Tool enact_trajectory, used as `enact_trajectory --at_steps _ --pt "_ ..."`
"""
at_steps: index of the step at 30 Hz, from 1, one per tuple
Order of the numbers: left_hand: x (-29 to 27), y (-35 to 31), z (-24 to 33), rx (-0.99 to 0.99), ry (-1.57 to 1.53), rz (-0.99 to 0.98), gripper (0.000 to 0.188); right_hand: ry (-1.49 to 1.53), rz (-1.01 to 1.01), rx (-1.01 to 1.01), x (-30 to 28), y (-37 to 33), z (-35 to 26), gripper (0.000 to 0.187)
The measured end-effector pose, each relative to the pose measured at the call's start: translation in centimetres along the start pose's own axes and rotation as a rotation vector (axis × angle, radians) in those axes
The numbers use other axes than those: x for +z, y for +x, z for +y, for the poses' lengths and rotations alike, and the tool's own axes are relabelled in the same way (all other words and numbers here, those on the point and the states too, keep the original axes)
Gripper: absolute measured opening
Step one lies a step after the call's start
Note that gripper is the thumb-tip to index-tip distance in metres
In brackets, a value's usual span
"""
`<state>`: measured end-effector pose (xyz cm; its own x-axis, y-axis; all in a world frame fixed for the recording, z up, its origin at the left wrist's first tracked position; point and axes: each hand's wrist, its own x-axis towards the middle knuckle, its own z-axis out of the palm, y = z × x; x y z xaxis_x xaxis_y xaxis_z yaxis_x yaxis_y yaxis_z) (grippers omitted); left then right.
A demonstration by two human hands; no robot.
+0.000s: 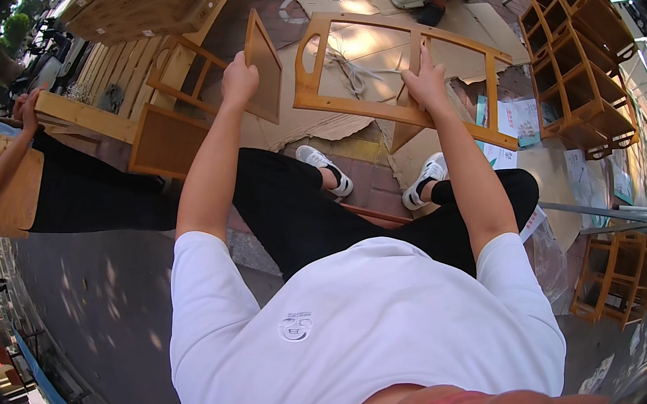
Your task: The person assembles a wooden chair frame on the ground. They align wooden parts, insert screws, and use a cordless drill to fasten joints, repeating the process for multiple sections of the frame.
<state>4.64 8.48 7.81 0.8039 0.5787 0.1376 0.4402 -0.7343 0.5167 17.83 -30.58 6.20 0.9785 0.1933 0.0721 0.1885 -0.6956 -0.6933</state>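
My left hand [241,80] is closed around the near edge of a flat wooden panel [265,72], which stands upright, tilted away from me. My right hand [427,83] grips a wooden frame [348,106] at its lower rail, the index finger stretched up along a middle bar. The frame has a rounded cut-out handle at its left end and two large openings. Beneath it, partly covered, another wooden piece [405,132] slopes down toward the ground. Panel and frame are held apart from each other.
Flattened cardboard [330,127] covers the ground ahead. Wooden shelf units [576,58] stand at the right, with more wooden frames [620,279] nearer. Another wooden piece [170,140] is at the left, beside a slatted bench [94,77]. One person stands left; another sits at the far side.
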Motion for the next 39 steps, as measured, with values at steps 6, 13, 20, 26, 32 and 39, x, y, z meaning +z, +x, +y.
enact_trajectory --at_steps 6,13,20,26,32,39 --pt "13.7 0.9 2.1 -0.062 -0.078 -0.217 0.046 0.000 0.001 0.029 -2.7 2.1 2.9 0.089" --pt "17.3 -1.3 -0.2 0.030 -0.597 -0.276 0.060 -0.033 -0.036 0.013 -1.2 2.3 2.2 0.089" --pt "16.6 -12.0 0.2 -0.088 -0.576 0.019 0.038 0.000 -0.051 -0.018 2.8 3.5 3.3 0.090" --pt "18.3 -12.6 1.4 -0.088 -0.536 0.221 0.019 0.005 -0.098 -0.029 4.4 2.8 2.0 0.089" --pt "20.0 -14.1 4.6 -0.208 -0.670 0.219 0.014 -0.050 -0.055 0.011 4.8 2.9 3.0 0.087" --pt "20.3 -14.9 5.0 -0.104 -0.594 0.320 0.027 0.020 -0.081 0.015 6.2 2.7 5.2 0.085"
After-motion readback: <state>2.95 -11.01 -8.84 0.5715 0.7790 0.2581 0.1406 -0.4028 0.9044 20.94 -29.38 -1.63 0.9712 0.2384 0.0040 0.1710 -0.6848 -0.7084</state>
